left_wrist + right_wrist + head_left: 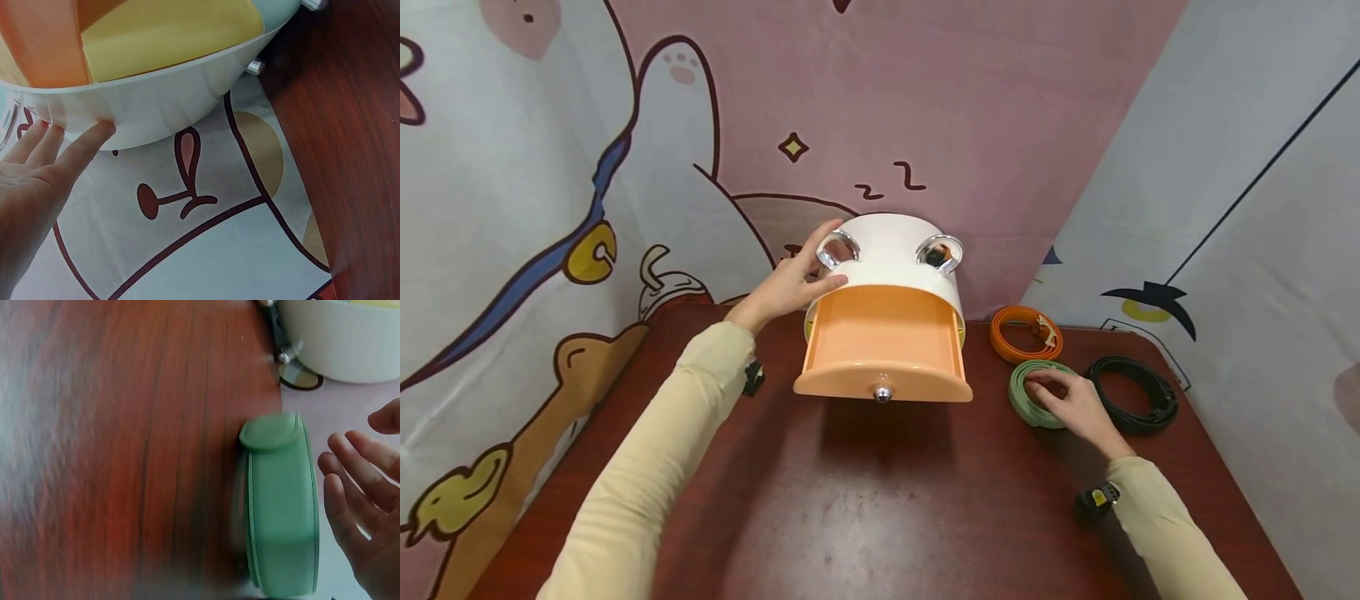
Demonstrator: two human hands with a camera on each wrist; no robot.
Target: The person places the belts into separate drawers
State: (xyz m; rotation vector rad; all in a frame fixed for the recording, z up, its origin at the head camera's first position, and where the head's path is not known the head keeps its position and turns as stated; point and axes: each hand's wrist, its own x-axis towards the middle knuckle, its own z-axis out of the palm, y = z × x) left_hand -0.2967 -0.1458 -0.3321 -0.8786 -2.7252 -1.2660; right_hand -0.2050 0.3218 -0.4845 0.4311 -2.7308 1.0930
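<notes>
A white rounded storage box [891, 250] with silver ring-like trims stands at the back of the table, its orange drawer [883, 333] pulled out toward me. The drawer front carries a silver knob [883, 393]. My left hand [790, 279] rests on the box's left side with fingers extended, and the left wrist view shows fingertips against the white wall [169, 106]. To the right, my right hand [1078, 408] hovers over a coiled green belt [1026, 400]. In the right wrist view its fingers [359, 475] are spread apart, a gap from the green coil.
Behind the green coil lies a coiled orange belt [1011, 348] with a pale buckle. A coiled black belt [1131, 423] lies to its right. The dark red wooden table [850, 517] meets a cartoon-printed cloth backdrop [1000, 125] at its back and sides.
</notes>
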